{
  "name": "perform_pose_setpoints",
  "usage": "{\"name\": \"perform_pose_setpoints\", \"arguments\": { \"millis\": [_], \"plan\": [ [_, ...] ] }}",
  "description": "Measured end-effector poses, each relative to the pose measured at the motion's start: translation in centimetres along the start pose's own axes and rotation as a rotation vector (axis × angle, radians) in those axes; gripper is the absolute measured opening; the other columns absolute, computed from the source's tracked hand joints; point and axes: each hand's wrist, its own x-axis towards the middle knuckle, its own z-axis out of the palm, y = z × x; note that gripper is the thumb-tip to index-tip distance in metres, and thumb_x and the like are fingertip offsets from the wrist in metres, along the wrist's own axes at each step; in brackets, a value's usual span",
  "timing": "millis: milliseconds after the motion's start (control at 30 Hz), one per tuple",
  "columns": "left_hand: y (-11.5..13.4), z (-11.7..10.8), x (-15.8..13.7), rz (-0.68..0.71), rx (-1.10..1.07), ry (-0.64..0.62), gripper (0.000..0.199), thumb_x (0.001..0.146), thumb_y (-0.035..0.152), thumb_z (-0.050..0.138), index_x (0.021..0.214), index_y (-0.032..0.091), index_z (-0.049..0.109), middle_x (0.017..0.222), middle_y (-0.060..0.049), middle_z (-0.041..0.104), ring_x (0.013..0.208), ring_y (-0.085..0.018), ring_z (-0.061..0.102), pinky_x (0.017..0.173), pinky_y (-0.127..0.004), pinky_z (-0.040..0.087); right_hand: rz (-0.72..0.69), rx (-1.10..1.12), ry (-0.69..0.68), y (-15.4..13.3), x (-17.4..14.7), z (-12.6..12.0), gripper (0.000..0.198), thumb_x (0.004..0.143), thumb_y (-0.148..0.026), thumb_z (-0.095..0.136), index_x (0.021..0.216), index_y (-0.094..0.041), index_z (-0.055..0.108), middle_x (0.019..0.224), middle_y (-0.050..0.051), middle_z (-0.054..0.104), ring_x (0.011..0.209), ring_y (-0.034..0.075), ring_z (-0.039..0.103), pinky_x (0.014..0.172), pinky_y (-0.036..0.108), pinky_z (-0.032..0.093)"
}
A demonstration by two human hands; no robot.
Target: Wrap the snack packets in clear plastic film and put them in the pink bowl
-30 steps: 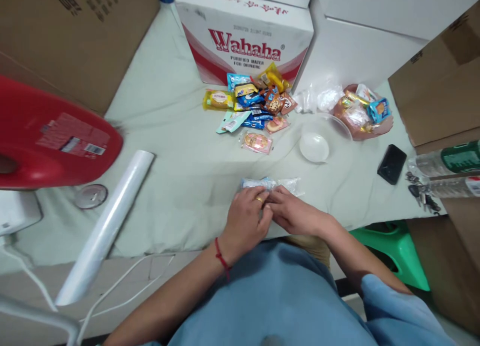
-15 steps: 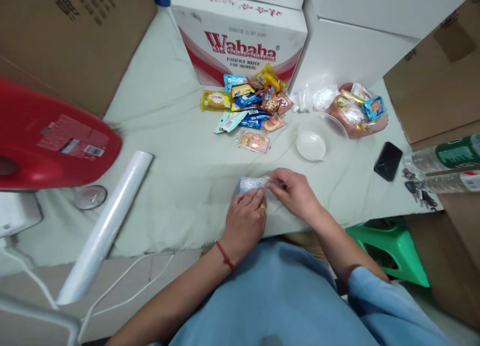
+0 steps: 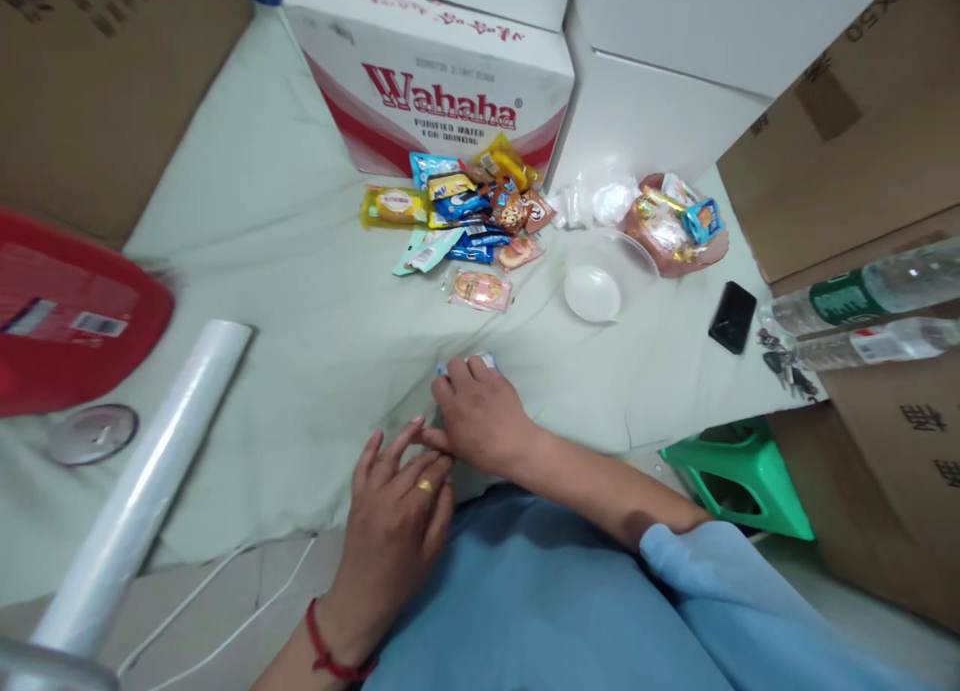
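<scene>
A small blue-and-white packet (image 3: pixel 487 359) lies near the table's front edge, mostly covered by my right hand (image 3: pixel 484 411). The fingers of that hand are curled over the packet. Clear plastic film (image 3: pixel 409 401) seems to stretch from the packet toward the left, though its edges are hard to make out. Beside it, my left hand (image 3: pixel 401 506) is palm down with its fingers spread, a gold ring on one of them. Its fingertips meet the film and the side of my right hand.
Snack packets (image 3: pixel 472 216) lie heaped before a Wahaha carton (image 3: pixel 442 91). Right of them are a clear bowl (image 3: pixel 592 291), a snack-filled pink dish (image 3: pixel 694 256), a black case (image 3: pixel 733 318), keys and bottles. A film roll (image 3: pixel 150 481) and red jug (image 3: pixel 82 311) stand left.
My left hand has come off the packet, moving left and nearer my body with fingers spreading. My right hand has moved left onto the packet. The view has shifted right.
</scene>
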Motion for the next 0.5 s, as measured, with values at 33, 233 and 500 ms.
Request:
{"name": "perform_pose_setpoints", "arguments": {
  "millis": [33,233,500],
  "plan": [
    [-0.6,0.1,-0.1,0.009,0.002,0.016,0.02,0.098,0.009,0.058,0.112,0.019,0.068,0.107,-0.009,0.08,0.137,-0.038,0.061,0.119,-0.068,0.044,-0.002,-0.016,0.0,0.0,-0.1,0.1,0.037,0.102,-0.05,0.067,0.116,-0.016,0.065,0.117,0.016,0.063,0.113,0.032,0.055,0.088,0.043,0.053],
    [-3.9,2.1,-0.4,-0.023,0.075,0.112,0.017,0.097,0.01,0.062,0.111,0.019,0.066,0.116,-0.013,0.077,0.136,-0.04,0.062,0.112,-0.07,0.049,0.055,-0.089,-0.009,1.1,-1.4,-0.9,0.021,0.105,-0.014,0.052,0.118,-0.017,0.068,0.116,0.015,0.067,0.105,0.029,0.058,0.088,0.043,0.056],
    [-4.8,3.9,-0.7,-0.034,0.104,0.154,0.025,0.092,0.006,0.066,0.112,0.02,0.064,0.118,-0.014,0.076,0.122,-0.034,0.073,0.114,-0.061,0.051,0.372,0.254,0.429,15.2,-6.6,-12.1,0.031,0.101,-0.021,0.056,0.127,-0.027,0.072,0.122,0.005,0.076,0.113,0.024,0.072,0.102,0.045,0.058]
  ]
}}
